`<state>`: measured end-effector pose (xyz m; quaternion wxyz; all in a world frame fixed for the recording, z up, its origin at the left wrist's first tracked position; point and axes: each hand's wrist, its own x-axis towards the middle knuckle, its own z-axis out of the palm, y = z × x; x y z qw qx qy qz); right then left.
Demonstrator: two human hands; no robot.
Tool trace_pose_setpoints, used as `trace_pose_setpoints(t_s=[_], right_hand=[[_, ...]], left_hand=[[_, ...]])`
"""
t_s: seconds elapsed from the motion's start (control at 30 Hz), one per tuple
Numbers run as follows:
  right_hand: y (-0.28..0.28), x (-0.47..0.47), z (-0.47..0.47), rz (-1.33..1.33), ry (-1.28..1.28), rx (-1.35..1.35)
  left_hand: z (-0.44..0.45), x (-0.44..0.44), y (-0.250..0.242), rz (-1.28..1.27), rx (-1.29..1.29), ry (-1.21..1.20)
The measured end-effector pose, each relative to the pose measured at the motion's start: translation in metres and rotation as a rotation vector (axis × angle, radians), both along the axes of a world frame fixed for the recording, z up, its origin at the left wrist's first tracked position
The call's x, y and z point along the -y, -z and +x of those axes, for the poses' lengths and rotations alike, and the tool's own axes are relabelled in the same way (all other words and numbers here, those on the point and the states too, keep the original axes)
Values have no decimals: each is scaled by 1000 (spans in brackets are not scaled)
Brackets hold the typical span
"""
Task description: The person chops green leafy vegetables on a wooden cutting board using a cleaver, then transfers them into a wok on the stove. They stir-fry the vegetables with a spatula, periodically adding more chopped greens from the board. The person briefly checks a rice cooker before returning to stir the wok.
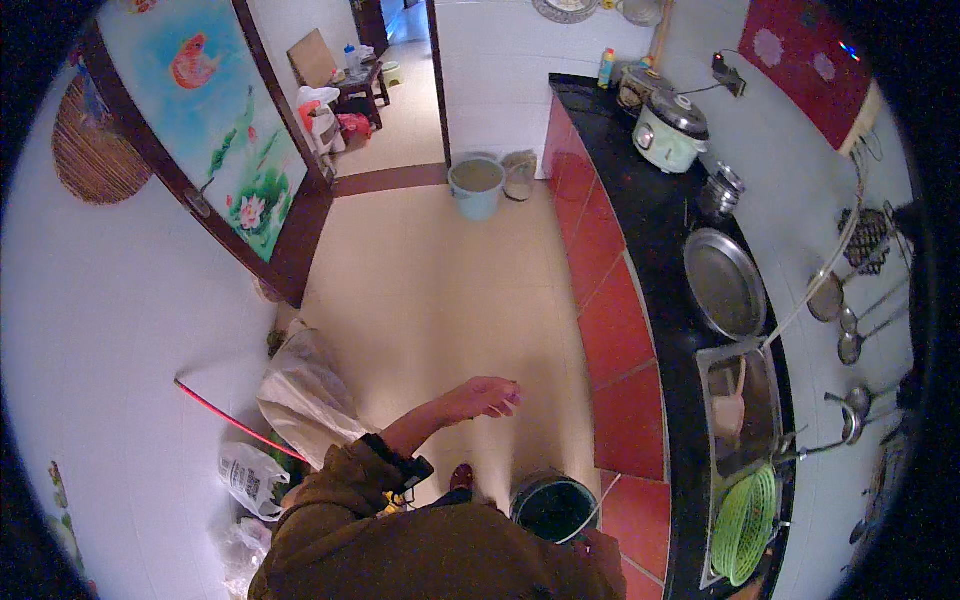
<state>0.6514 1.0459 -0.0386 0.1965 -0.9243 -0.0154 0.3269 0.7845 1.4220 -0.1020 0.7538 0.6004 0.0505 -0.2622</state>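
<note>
My left hand (pixel 491 397) is held out over the tiled floor in the middle, fingers loosely bent and apart, with nothing in it. Low at the right of my body, my right hand (pixel 592 546) is dim and partly hidden by the sleeve, at the handle of a dark bucket (pixel 555 510). The pale handle runs up across the bucket's right side, and its closed fingers appear to grip it. The bucket's inside looks dark; its contents cannot be told.
A light blue bucket (pixel 477 196) stands by the doorway. Red cabinets (pixel 619 330) with a black counter and sink (pixel 742 412) line the right. At left are an open painted door (pixel 225 127), a pale sack (pixel 304 382) and a white plastic bag (pixel 251 480).
</note>
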Motion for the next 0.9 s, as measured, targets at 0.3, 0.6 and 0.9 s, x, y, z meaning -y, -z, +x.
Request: trace_pose_setpoints(t_s=[0.3,0.6,0.9], right_hand=[[-31,-86,161,124,136,126],[24,-118,389,255,84,271],[37,-195,582,-5,-102,224]], left_hand=[[155,-57,-8,-22,78,-3],[316,-138,-42,92,97,-142],[518,-234,-17,131,62,-82]])
